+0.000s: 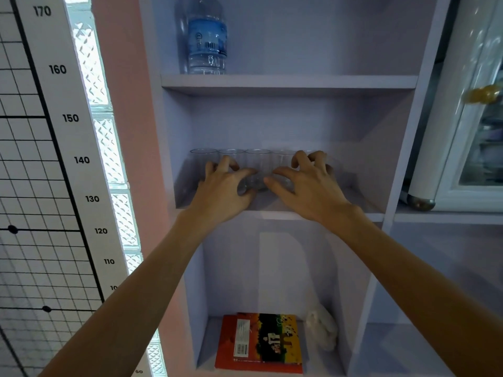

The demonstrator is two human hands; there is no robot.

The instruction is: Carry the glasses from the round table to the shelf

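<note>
On the middle shelf, upright clear glasses stood in a row along the back, both hands' curled, half-spread fingers draped over them, grip unclear.

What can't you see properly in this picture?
- Glasses: head view; the left hand and right hand cover their lower parts, so the count and any grip are unclear.
- Bottle: top cut off by the picture's upper edge.
- Book: cover text too small to read.
- White thing beside the book: too blurred to name.
</note>
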